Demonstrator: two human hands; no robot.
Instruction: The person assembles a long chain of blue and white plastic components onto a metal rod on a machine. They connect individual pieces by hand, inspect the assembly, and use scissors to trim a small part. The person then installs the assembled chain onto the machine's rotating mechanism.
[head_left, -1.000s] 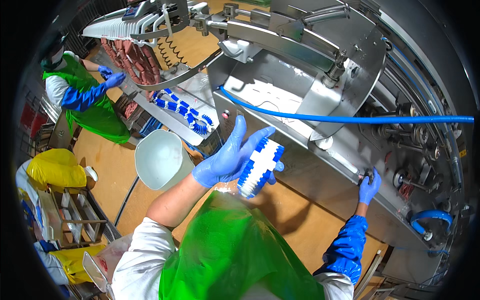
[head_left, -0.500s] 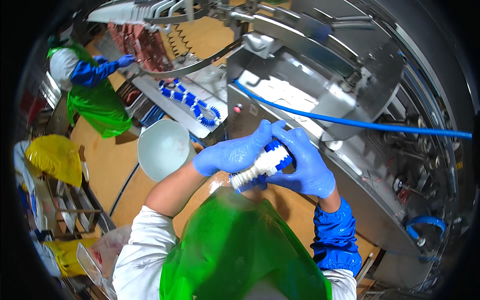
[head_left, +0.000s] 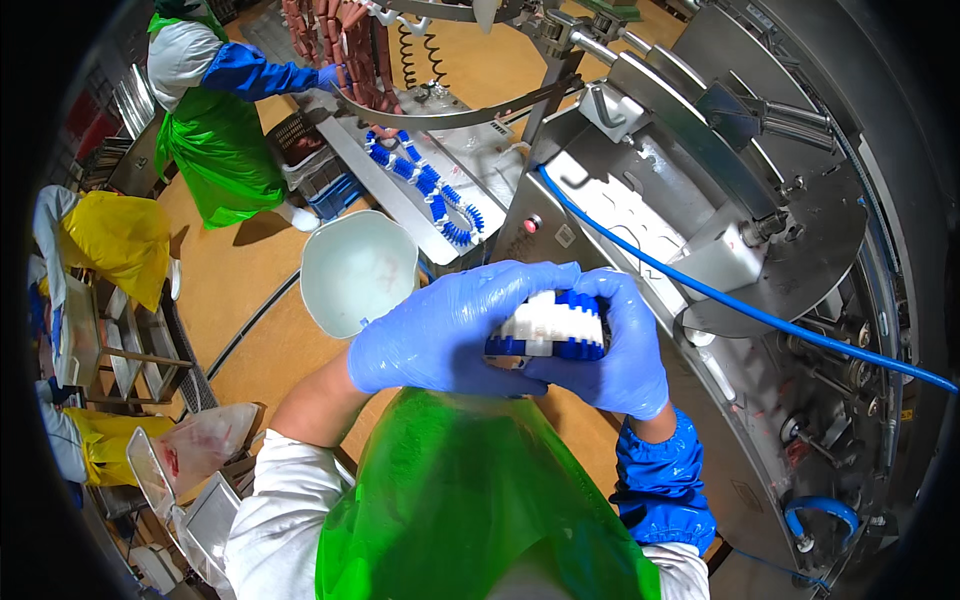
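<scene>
In front of my apron, both hands hold a bunched-up plastic chain (head_left: 552,328) with blue and white toothed links. My left hand (head_left: 435,328), in a wet blue glove, is closed around its left side. My right hand (head_left: 634,352), gloved alike, wraps the right end with its fingers curled over the top. The palms hide part of the chain. A similar blue-and-white chain (head_left: 430,188) lies in a loop on a metal tray (head_left: 398,213) beyond my hands.
A pale bucket (head_left: 310,295) stands left of my hands. A steel machine (head_left: 640,160) fills the right, with a blue hose (head_left: 690,287) across it. At far left, a co-worker in a green apron (head_left: 215,150) reaches to hanging sausages (head_left: 370,60). Yellow-covered items (head_left: 120,245) sit at left.
The chain has turned from slanted to nearly level, and my hands have closed further around it. My view has shifted, so the surroundings sit differently. The co-worker's arm now reaches the hanging sausages.
</scene>
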